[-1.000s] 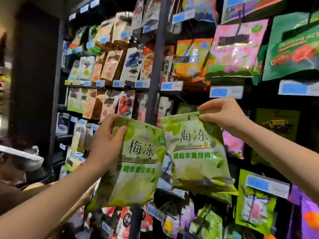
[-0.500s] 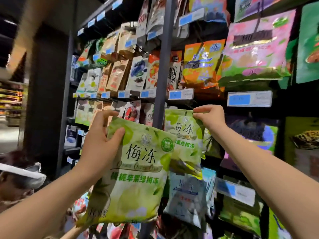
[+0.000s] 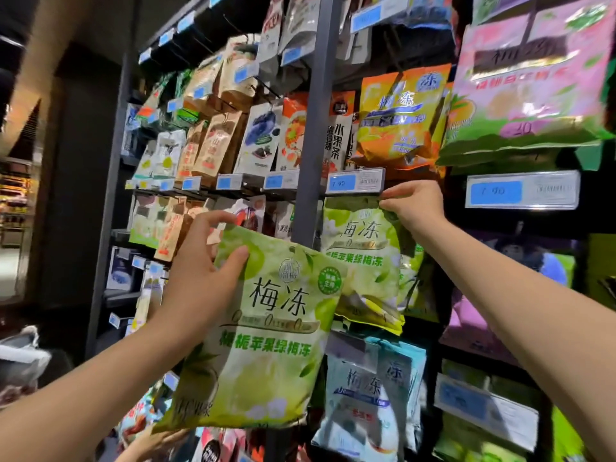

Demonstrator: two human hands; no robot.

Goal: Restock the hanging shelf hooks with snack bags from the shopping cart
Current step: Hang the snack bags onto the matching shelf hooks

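Head: bag point(image 3: 361, 243) top between fingers point(image 3: 396, 194) (right)

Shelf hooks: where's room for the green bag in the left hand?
Barest spot: the dark gap right of the right hand and its green bag, under the blue price tag, above the purple bag. Left of the grey post, bags crowd edge to edge.

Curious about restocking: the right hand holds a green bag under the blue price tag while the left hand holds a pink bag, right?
No: the head view shows the left hand holding a front green bag, not pink. The right hand holds its rear green bag under the blue price tag.
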